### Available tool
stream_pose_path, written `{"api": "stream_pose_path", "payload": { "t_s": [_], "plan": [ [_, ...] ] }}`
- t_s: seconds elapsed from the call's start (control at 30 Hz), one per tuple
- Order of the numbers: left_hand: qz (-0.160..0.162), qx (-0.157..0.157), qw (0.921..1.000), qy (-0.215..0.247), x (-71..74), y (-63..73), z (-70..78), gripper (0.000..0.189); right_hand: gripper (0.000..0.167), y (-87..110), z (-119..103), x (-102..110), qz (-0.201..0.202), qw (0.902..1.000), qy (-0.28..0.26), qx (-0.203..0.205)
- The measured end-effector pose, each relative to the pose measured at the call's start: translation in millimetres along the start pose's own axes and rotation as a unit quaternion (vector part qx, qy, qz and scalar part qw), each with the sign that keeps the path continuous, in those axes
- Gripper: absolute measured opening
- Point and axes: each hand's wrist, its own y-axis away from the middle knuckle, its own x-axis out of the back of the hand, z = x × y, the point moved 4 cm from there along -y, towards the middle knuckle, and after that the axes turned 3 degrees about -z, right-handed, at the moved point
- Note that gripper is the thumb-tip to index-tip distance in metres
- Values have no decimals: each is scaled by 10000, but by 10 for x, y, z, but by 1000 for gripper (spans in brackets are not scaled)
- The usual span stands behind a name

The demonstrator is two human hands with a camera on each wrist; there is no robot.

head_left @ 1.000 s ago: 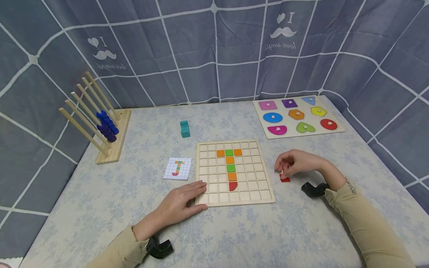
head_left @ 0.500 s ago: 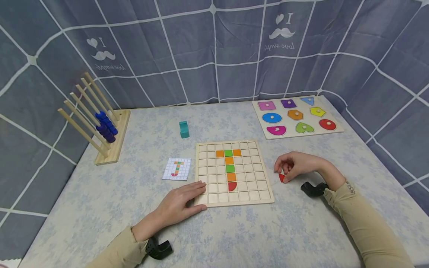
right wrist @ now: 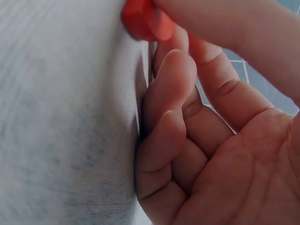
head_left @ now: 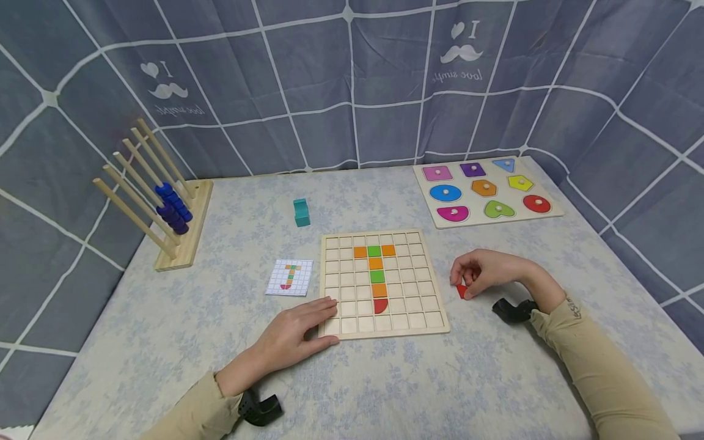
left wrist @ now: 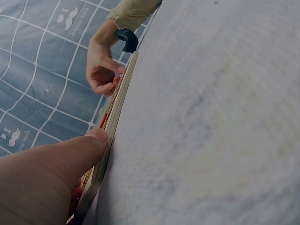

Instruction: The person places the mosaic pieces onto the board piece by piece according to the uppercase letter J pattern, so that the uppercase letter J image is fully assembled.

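Observation:
In the head view my left hand [head_left: 297, 333] rests at the near left corner of a wooden grid board [head_left: 415, 324], fingertips over its left edge and thumb at its front edge. Orange and green square tiles form a T on the board, with a red quarter-round tile [head_left: 381, 306] at the foot. To the right of the board, my right hand [head_left: 486, 273] pinches a small red tile [head_left: 462, 291] between thumb and fingers, low over the tablecloth. The right wrist view shows that red tile [right wrist: 145, 21] under the thumb, the other fingers curled against the cloth.
A pattern card [head_left: 289, 277] lies left of the board. Behind stand a teal block [head_left: 301, 212] and, far left, a peg stand [head_left: 187, 247] with blue beads. A knobbed shape puzzle [head_left: 475, 201] lies back right. A grey curtain [head_left: 308, 73] encloses the table.
The red tile at the right hand lay flat on the cloth a second ago and now stands tilted in the fingers. The right hand shifted slightly; the left hand stayed on the board.

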Motion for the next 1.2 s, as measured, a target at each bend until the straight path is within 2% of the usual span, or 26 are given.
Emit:
{"api": "stream_pose_path", "payload": {
  "t_s": [0.33,0.57,0.7,0.93,1.2],
  "plan": [
    [7,5,10000,36,2,8,0,55,22,-23,-11,-24,57,9996,234,-150],
    [1,18,10000,43,1,2,0,55,32,-42,-60,-52,-43,9994,72,345],
    [-14,7,10000,37,1,-3,4,54,34,-69,-62,-65,11,9989,172,439],
    [-43,4,10000,10,3,-5,6,54,22,-148,-171,-125,23,9985,345,421],
    [37,-53,10000,18,3,-1,6,54,7,-338,-462,-241,-190,9962,312,792]
  ]
}}
